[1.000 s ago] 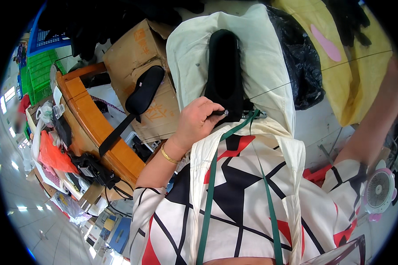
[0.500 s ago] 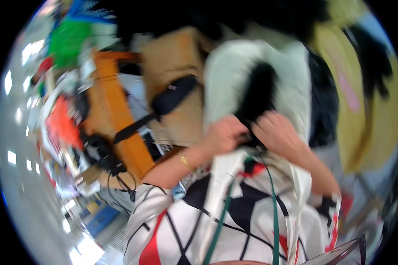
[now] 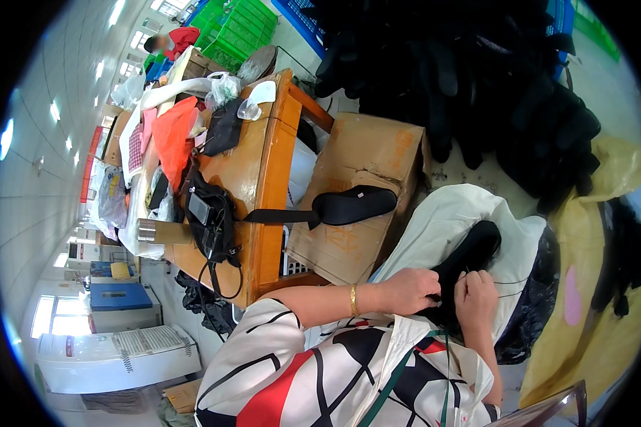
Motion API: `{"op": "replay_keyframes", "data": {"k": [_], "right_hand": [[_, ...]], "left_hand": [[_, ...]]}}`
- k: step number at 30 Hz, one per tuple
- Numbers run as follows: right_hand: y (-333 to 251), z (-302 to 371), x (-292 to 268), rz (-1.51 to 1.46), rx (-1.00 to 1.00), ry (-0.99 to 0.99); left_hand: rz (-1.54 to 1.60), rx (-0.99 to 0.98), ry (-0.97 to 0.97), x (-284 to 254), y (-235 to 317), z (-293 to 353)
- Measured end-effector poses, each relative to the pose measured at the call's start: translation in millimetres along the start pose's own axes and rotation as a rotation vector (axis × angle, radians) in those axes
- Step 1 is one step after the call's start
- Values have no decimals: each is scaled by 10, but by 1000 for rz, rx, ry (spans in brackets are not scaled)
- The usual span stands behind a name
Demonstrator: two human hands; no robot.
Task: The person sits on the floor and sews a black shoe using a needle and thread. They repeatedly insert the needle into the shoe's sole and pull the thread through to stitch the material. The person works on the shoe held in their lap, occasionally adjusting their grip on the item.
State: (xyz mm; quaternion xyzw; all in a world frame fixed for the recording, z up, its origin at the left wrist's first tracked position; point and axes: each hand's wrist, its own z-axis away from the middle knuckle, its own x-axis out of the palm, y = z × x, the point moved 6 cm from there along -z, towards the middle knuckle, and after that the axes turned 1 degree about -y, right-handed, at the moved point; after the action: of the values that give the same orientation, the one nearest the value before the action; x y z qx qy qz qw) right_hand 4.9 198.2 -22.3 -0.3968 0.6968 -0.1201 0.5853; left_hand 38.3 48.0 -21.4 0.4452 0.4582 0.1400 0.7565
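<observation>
A long, black, soft piece [image 3: 473,249], rounded at its far end, lies over a white cloth [image 3: 452,206] in front of me. Closed fingers of my left hand [image 3: 408,290] grip the piece's near left edge. Opposite, my right hand [image 3: 477,299] is pinched at its near right edge, with the fingertips of both hands a short way apart. Dark thread-like lines run over the cloth beside the right hand; whether its fingers also hold something thin is too small to tell. To the left, a black padded oval with a strap [image 3: 356,206] rests on a cardboard box [image 3: 349,153].
A wooden table [image 3: 271,185] at left carries a black bag [image 3: 210,213], a metal flask [image 3: 162,231] and an orange plastic bag [image 3: 174,139]. Black pieces [image 3: 434,78] overflow a blue crate at the back. Yellow sheeting [image 3: 570,235] lies right. A person in red [image 3: 181,43] is far off.
My view has swung, so the box and table sit farther right and lower. Both hands stay closed at the black piece, and the earlier blur is gone.
</observation>
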Motion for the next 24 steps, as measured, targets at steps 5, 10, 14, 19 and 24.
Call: {"op": "replay_keyframes", "data": {"k": [5, 10, 14, 19, 24], "right_hand": [[15, -50, 10, -63, 25, 50], [-31, -42, -164, -61, -47, 135], [-47, 11, -243, -83, -121, 196], [77, -46, -748, -6, -34, 325], [219, 2, -1455, 143, -17, 435]], "left_hand": [[8, -93, 85, -60, 19, 25], [52, -486, 220, -30, -155, 350], [283, -629, 160, 263, -358, 445], [471, -504, 479, -68, -500, 462], [545, -237, 611, -1096, -108, 192]]}}
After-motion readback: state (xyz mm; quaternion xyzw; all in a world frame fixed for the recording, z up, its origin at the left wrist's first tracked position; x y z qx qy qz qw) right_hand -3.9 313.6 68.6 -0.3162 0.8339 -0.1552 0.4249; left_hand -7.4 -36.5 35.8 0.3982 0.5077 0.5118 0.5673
